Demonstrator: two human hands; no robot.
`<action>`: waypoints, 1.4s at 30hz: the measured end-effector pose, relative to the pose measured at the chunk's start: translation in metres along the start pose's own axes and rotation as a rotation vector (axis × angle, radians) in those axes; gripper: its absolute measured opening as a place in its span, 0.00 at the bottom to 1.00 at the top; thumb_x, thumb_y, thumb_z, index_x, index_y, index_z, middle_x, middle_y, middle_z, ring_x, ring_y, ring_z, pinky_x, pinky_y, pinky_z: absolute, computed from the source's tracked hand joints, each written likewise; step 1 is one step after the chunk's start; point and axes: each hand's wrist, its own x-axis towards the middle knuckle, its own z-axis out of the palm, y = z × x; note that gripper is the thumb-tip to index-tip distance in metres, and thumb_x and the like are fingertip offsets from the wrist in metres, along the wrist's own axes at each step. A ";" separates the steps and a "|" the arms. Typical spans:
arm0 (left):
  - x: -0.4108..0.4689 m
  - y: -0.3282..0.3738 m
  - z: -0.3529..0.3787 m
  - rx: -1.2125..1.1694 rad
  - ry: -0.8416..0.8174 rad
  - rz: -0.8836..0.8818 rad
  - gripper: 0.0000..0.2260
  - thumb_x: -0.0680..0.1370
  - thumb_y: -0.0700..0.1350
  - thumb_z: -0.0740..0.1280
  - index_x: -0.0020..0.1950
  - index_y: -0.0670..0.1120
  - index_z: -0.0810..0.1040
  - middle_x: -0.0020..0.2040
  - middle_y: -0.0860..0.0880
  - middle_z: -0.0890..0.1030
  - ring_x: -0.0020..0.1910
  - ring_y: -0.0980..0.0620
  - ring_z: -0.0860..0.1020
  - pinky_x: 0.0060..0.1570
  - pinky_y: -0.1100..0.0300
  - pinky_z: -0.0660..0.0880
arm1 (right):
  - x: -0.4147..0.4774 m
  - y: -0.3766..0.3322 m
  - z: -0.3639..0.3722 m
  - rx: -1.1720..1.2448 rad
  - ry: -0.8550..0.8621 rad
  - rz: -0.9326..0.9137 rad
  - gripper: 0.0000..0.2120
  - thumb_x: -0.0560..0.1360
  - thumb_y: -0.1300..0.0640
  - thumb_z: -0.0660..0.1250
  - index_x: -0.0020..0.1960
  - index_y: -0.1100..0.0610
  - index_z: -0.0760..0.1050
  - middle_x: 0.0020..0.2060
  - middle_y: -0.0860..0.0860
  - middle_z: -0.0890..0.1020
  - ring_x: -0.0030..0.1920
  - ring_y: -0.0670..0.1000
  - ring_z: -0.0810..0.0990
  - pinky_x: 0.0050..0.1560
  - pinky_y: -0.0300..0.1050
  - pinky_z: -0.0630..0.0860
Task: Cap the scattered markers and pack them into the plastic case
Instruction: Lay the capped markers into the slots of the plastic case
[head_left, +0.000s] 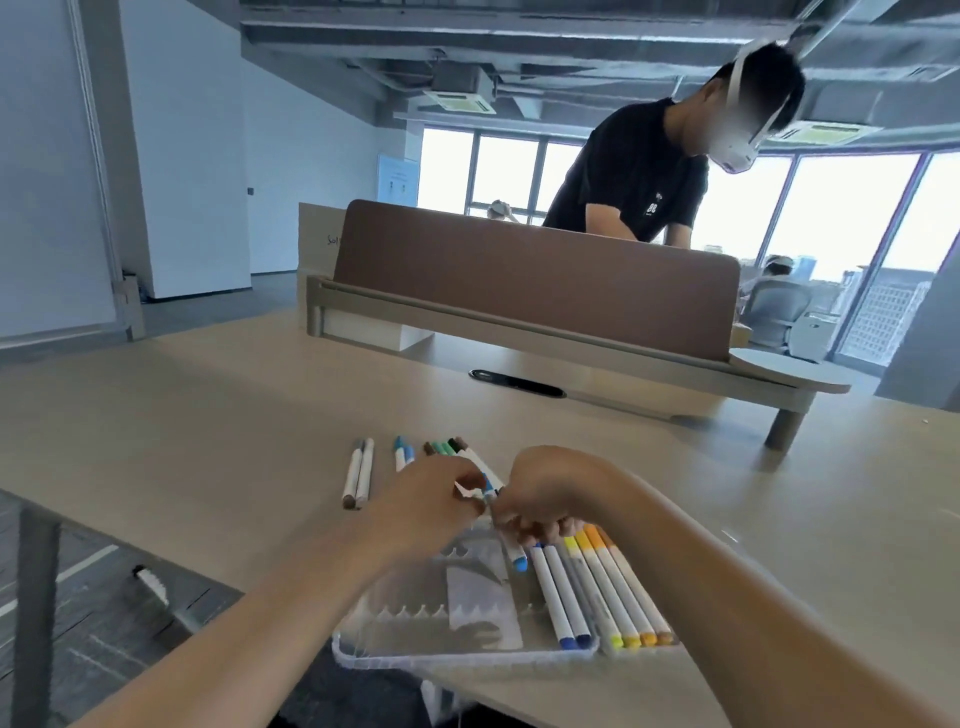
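Observation:
A clear plastic case (395, 647) lies at the table's near edge. Several capped white markers (597, 592) with blue, yellow and orange caps fill its right side. My left hand (426, 501) and my right hand (545, 493) meet just above the case's far end, both pinching a blue-tipped marker (489, 486) between them. Under my right hand a light-blue capped marker (515, 558) rests slanted in the case. Loose markers lie behind my hands: two with brown ends (358, 475), two blue ones (402, 452), and a green and brown bunch (447, 448).
A brown desk divider (535, 280) on a grey frame runs across the table's far side, with a black cable slot (517, 384) before it. A person in a black shirt (639, 176) with a headset leans behind it. The floor drops off at left.

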 end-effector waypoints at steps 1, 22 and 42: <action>-0.004 0.006 0.004 -0.007 -0.026 0.021 0.12 0.78 0.46 0.65 0.60 0.54 0.79 0.56 0.56 0.80 0.50 0.55 0.80 0.51 0.60 0.78 | -0.009 0.007 0.002 -0.007 -0.015 -0.001 0.15 0.77 0.57 0.61 0.32 0.58 0.73 0.25 0.50 0.72 0.23 0.47 0.64 0.25 0.37 0.59; -0.026 0.030 0.030 0.214 -0.290 0.118 0.33 0.72 0.63 0.70 0.74 0.51 0.69 0.72 0.55 0.67 0.67 0.53 0.69 0.66 0.54 0.69 | -0.022 0.046 0.028 -0.053 -0.063 0.041 0.20 0.82 0.51 0.63 0.33 0.57 0.69 0.16 0.45 0.68 0.16 0.43 0.63 0.22 0.34 0.61; 0.011 -0.042 -0.025 -0.154 0.147 -0.006 0.07 0.79 0.43 0.65 0.43 0.52 0.80 0.39 0.55 0.79 0.37 0.58 0.77 0.35 0.63 0.69 | 0.068 -0.019 0.026 -0.024 0.394 -0.114 0.12 0.74 0.52 0.71 0.47 0.62 0.79 0.38 0.54 0.82 0.41 0.55 0.81 0.43 0.48 0.79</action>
